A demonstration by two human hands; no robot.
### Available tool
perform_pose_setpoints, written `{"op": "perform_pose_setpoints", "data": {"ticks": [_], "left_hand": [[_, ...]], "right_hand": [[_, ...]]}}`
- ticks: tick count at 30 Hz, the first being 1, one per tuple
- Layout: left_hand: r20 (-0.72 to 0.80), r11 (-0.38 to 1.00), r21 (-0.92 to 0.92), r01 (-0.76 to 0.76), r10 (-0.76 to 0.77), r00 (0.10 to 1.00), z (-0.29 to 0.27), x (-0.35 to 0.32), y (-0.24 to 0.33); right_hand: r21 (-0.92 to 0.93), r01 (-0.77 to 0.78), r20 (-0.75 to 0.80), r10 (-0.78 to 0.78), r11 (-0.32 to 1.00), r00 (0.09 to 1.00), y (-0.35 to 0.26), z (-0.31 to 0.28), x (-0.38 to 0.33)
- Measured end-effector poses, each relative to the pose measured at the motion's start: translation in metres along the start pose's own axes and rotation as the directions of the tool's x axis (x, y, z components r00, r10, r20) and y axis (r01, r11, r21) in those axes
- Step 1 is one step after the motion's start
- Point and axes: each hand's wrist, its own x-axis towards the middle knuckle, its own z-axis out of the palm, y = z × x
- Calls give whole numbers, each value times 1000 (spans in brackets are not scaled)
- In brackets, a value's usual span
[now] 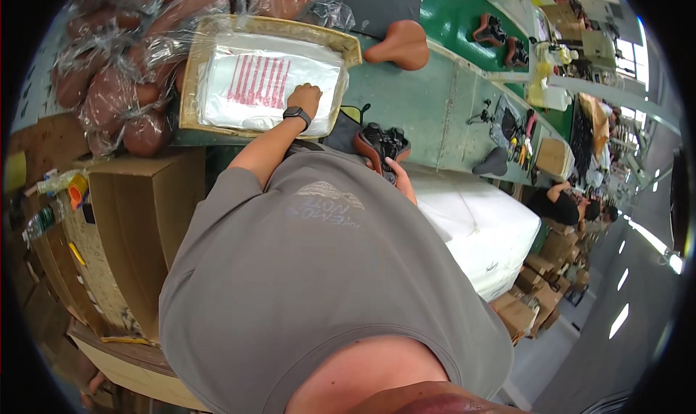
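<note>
A stack of clear plastic bags (217, 95) with red printed stripes lies in a shallow yellowish box (185, 88) on the bench. My left hand (306, 98), a dark watch on its wrist, rests on the right part of the stack with its fingers curled in on the top bag. The fingertips are partly hidden. Close to my body, my right hand (400, 178) grips a brown bicycle saddle (371, 153) turned with its black underside up. Another brown bicycle saddle (399, 46) sits top-side up on the bench beyond the box.
Brown saddles wrapped in plastic (109, 88) are heaped left of the box. An open cardboard carton (138, 225) stands at my left, a large white wrapped bundle (464, 218) at my right. Farther right along the green bench (428, 109) lie a dark saddle (491, 163) and tools.
</note>
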Motion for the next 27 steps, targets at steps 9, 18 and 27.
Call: {"op": "perform_pose_setpoints", "data": {"ticks": [9,18,27], "left_hand": [[-71,656,-746,118,-255,964,-121,-37,-28],[-139,994,-91,58,-70,988,-236,-141,73],[84,-723,-625,-293,-435,896,-285,-182,-8]], "right_hand": [[-322,400,373,-273,858,887,6,152,-11],[-551,231,542,134,802,829,44,313,26],[-212,112,537,19,971,844,23,291,2]]}}
